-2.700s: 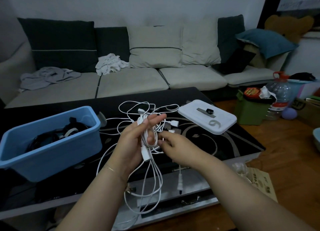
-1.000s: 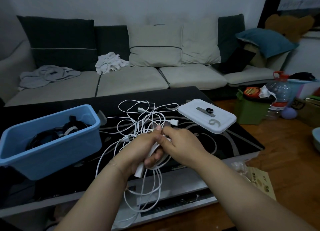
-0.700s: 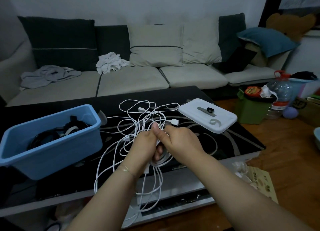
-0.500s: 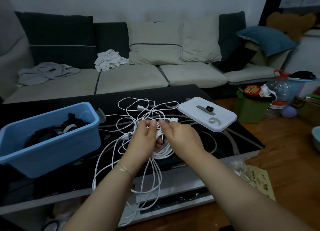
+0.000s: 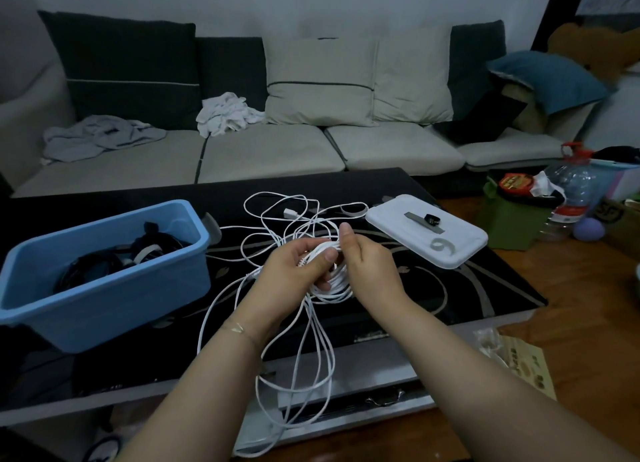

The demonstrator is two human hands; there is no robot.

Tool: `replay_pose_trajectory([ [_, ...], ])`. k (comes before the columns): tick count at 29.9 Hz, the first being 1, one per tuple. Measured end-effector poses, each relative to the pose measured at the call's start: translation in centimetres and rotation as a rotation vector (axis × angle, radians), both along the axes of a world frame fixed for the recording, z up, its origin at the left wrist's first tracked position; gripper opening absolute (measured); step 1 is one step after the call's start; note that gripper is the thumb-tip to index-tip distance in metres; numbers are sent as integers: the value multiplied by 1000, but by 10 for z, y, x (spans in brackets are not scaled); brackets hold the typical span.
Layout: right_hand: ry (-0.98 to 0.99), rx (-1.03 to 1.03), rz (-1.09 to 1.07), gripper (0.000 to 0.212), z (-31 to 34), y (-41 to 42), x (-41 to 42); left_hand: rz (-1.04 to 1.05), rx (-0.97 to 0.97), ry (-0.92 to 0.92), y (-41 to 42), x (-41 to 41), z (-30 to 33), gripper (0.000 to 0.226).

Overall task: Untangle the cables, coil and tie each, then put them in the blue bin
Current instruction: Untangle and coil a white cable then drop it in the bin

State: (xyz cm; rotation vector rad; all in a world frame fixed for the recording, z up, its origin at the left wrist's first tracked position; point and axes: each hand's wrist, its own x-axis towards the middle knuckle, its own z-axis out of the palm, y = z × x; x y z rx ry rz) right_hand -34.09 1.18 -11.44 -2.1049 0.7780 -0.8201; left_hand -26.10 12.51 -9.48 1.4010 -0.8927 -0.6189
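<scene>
Head view: left hand [image 5: 298, 267] grips small coil of white cable [image 5: 329, 278], likely pinning loops so they do not spring apart. Right hand [image 5: 367, 264] pinches same coil at top, hands touching, above dark surface [image 5: 485, 288]. Loose tangle trails behind and below hands. Blue bin [image 5: 104, 288] waits left, dark cables inside.

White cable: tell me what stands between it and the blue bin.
No object visibly stands between the white cable, gripped by the left hand and right hand, and the blue bin at left. But its loose loops trail across the table, tangled and uncoiled; black cables already lie in the bin.
</scene>
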Motion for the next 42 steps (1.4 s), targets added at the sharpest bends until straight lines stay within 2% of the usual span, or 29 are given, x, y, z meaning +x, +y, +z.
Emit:
replay_pose_trajectory([
  [5, -60, 132, 136, 57, -3, -5, 25, 273, -36, -61, -6, 11, -5, 10],
  [10, -75, 228, 250, 50, -12, -13, 47, 402, 4, -102, -12, 29, -13, 8],
  [13, -4, 323, 328, 65, -16, -34, 58, 456, 26, -108, -19, 39, -18, 9],
  [15, -17, 366, 320, 72, -13, -55, 66, 471, 27, -88, -22, 44, -18, 8],
  [17, -53, 403, 220, 60, -11, -82, 73, 489, 19, -69, -24, 49, -18, 9],
  [19, 47, 220, 75, 43, -17, -117, 83, 507, 11, -48, -26, 55, -18, 8],
  [22, 282, -31, -65, 32, -28, -158, 92, 525, 13, -27, -27, 63, -21, 8],
  [28, 499, -197, -102, 31, -37, -199, 115, 562, 3, 39, -31, 76, -25, 14],
  [33, 702, -247, -90, 35, -50, -211, 136, 570, -8, 78, -35, 79, -29, 12],
  [36, 760, -288, -127, 22, -56, -215, 140, 553, -16, 152, -37, 79, -32, 13],
  [39, 793, -306, -134, 22, -55, -213, 140, 543, -21, 212, -38, 78, -33, 13],
  [42, 661, -367, -111, 22, -50, -200, 136, 544, -11, 223, -39, 76, -33, 13],
])
